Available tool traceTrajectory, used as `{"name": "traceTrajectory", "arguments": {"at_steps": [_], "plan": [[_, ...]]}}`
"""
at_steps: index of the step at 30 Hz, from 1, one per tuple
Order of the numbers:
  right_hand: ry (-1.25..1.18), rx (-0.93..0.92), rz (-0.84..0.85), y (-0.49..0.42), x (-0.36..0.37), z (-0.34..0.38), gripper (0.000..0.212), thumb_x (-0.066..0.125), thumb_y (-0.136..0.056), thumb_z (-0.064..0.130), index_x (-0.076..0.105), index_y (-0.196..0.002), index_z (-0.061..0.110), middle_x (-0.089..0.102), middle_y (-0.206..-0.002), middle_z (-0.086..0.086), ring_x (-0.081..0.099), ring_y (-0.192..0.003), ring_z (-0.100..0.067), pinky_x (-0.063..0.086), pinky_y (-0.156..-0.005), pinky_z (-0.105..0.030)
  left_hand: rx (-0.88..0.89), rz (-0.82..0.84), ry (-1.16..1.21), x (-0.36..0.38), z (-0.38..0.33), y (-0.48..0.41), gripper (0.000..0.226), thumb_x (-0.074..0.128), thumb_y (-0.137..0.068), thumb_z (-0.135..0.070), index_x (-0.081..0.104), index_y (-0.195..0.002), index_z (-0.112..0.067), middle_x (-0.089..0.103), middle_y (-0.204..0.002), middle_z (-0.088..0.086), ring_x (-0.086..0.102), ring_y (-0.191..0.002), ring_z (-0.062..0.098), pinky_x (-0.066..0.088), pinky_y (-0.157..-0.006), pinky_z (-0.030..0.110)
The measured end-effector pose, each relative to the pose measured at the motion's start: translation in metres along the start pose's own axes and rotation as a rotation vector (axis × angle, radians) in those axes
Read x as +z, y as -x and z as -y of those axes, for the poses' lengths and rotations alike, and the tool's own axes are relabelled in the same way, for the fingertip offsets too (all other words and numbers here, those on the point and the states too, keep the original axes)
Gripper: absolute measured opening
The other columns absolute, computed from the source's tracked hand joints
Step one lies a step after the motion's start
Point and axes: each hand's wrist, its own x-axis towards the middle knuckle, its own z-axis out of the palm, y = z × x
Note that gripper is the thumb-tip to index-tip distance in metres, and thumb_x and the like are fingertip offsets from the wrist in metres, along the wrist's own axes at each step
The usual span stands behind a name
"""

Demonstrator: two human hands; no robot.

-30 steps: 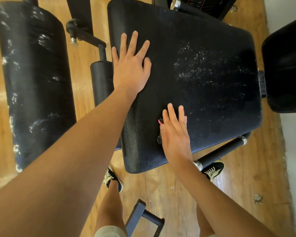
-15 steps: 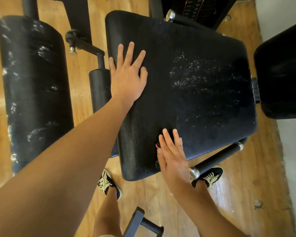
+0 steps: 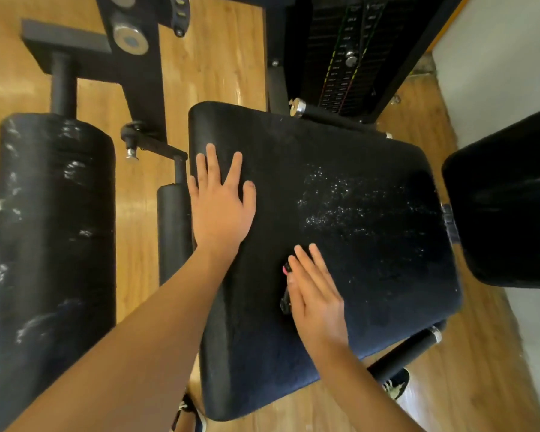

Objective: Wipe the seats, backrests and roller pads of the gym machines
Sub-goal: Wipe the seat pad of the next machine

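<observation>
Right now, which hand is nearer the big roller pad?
Left. The left hand lies on the seat edge facing the big roller pad; the right hand rests farther across it.

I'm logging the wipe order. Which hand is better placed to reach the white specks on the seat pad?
Right, probably. The right hand lies flat nearer the white specks on the seat pad; the left hand rests at its left edge.

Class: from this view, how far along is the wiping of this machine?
Done: nothing plainly. In hand: the right hand presses a dark pink-tipped item on the seat; the left hand lies flat beside it. Left: white specks on the seat, white smears on the large roller pad.
</observation>
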Motion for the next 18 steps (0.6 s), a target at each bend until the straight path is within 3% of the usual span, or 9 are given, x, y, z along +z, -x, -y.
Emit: {"name": "traceTrajectory", "arguments": {"at_steps": [7, 12, 15, 18], "plan": [[0.044, -0.076, -0.04, -0.128, 0.023, -0.017, 0.029, 0.062, -0.1, 0.004, 0.067, -0.128, -0.003, 0.061, -0.142, -0.013, 0.044, -0.144, -0.028, 0.036, -0.119, -0.032, -0.01, -0.046, 0.0, 0.005, -0.001, -0.001, 0.055, 0.032, -0.108, -0.043, 0.028, -0.162, -0.032, 0.005, -0.172, 0.008, -0.001, -0.159, 0.026, 0.01, -0.128, 0.051], [0.073, -0.056, -0.013, -0.222, 0.035, -0.02, 0.03, 0.055, -0.103, 0.007, 0.066, -0.129, -0.004, 0.059, -0.143, -0.018, 0.042, -0.145, -0.033, 0.033, -0.117, -0.038, -0.034, -0.023, -0.052, 0.009, -0.002, -0.003, 0.056, 0.027, -0.107, -0.044, 0.021, -0.163, -0.035, -0.001, -0.173, 0.007, -0.005, -0.159, 0.026, 0.008, -0.128, 0.051], [0.076, -0.021, 0.061, -0.262, 0.038, -0.017, 0.032, 0.049, -0.108, 0.014, 0.064, -0.133, 0.0, 0.054, -0.15, -0.014, 0.033, -0.151, -0.03, 0.022, -0.117, -0.03, -0.035, -0.021, -0.069, 0.01, -0.003, -0.004, 0.057, 0.026, -0.106, -0.044, 0.02, -0.163, -0.036, -0.001, -0.173, 0.008, -0.006, -0.159, 0.026, 0.008, -0.127, 0.052], [0.083, 0.021, 0.174, -0.282, 0.042, -0.017, 0.036, 0.042, -0.111, 0.018, 0.058, -0.14, 0.004, 0.042, -0.159, -0.011, 0.02, -0.156, -0.027, 0.02, -0.121, -0.032, -0.034, -0.023, -0.073, 0.011, -0.002, -0.005, 0.058, 0.025, -0.106, -0.044, 0.021, -0.163, -0.036, -0.001, -0.173, 0.008, -0.006, -0.159, 0.027, 0.008, -0.127, 0.052]]}}
